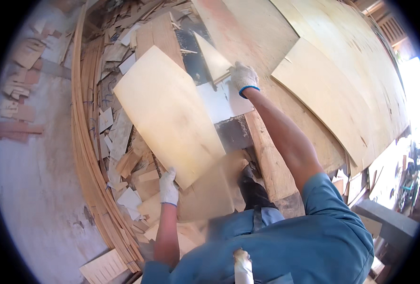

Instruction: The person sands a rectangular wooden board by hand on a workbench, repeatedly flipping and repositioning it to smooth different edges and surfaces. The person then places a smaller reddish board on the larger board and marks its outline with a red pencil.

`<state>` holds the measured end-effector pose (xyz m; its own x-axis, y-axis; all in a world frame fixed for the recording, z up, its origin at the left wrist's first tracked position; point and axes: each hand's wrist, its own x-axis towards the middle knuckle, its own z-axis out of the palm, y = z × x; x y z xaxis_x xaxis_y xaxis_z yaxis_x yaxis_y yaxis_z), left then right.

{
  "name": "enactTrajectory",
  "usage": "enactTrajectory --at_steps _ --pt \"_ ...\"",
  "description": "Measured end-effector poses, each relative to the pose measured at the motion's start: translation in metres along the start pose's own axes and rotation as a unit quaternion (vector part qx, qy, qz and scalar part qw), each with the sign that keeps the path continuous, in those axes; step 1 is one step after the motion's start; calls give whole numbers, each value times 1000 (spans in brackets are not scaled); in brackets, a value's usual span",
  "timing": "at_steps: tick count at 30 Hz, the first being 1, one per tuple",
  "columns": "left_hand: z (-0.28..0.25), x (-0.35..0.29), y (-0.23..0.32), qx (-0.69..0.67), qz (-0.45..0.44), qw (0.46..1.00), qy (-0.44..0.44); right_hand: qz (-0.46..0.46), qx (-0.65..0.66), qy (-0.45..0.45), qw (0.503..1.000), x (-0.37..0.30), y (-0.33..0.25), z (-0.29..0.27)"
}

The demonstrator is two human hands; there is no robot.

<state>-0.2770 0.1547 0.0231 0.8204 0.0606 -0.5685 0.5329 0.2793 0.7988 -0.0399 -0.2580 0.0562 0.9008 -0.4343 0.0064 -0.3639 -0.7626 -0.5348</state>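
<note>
My left hand (168, 187), in a white knitted glove, grips the lower left edge of a long pale plywood sheet (172, 113). The sheet tilts across the middle of the view over a heap of offcuts. Farther ahead, my right hand (244, 77), gloved with a blue cuff, is closed at the corner of a triangular plywood piece (212, 57); its fingertips are partly hidden. A motion-blurred tan board (207, 189) overlaps the near end of the long sheet, close to my legs. Below the right hand lies a white flat piece (221, 100).
Large plywood sheets (328, 94) are stacked on the right. Long thin wood strips (84, 142) run along the left beside a pale floor (35, 189). Scrap wood (134, 163) litters the ground between. A thick plank (266, 156) lies by my foot (252, 189).
</note>
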Motion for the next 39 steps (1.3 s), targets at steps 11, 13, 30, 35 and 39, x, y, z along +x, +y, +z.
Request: enactTrajectory --at_steps 11,13,30,35,39 --pt "1 -1 -3 56 35 998 14 36 41 -97 994 28 -1 5" --pt "5 0 1 47 24 998 22 38 45 -157 986 32 4 1" --pt "-19 28 -25 69 58 995 -41 -23 719 -81 690 -265 53 -233" --pt "-67 -7 -51 85 86 992 -40 179 480 -183 839 -327 21 -107" --pt "-173 -91 -90 185 76 977 -72 57 354 -231 904 -391 26 -59"
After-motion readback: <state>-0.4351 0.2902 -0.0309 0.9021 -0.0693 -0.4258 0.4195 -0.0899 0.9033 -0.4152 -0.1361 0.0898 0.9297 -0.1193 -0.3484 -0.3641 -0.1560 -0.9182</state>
